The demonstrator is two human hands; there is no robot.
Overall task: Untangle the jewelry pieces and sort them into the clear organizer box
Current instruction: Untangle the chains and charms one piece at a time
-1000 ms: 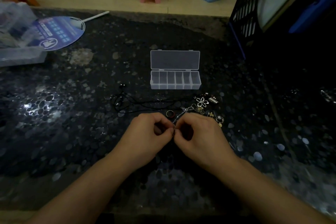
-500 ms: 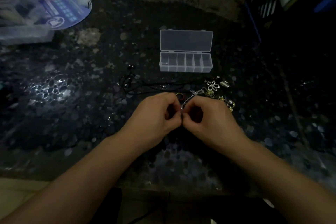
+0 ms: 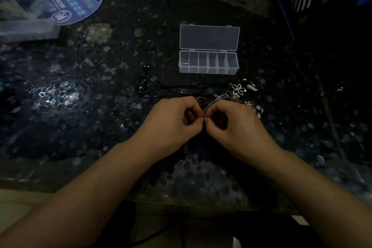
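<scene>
Under both hands spreads the dark speckled table (image 3: 100, 106), biggest thing in view. Beyond the hands & well apart sits the clear organizer box (image 3: 209, 63), lid (image 3: 209, 37) swung open toward the far side, row of compartments facing up; leftmost one has a small pale item, too small to tell what. Far off to the left-hand side: blue hand fan (image 3: 74, 4) w/ a clear plastic container (image 3: 22, 12) overlapping it.

Left hand (image 3: 173, 125) & right hand (image 3: 237, 129) meet fingertip to fingertip near the table's front, fingers curled, both pinching the same thin silver chain (image 3: 210, 104) at one spot. Chain runs up & away from the pinch toward the pile just beyond the right hand.

Black cord (image 3: 171, 88) lies looped just beyond the left hand, stretching across toward the pile. Jewelry pile (image 3: 239, 94) sits just past the right knuckles: silver flower pendant (image 3: 238, 88), small clasp bits beside it, an earring (image 3: 258, 109) touching-close to the right hand's outer edge. Red ring (image 3: 200, 100) lies btwn the two hands' knuckles, just beyond them
</scene>
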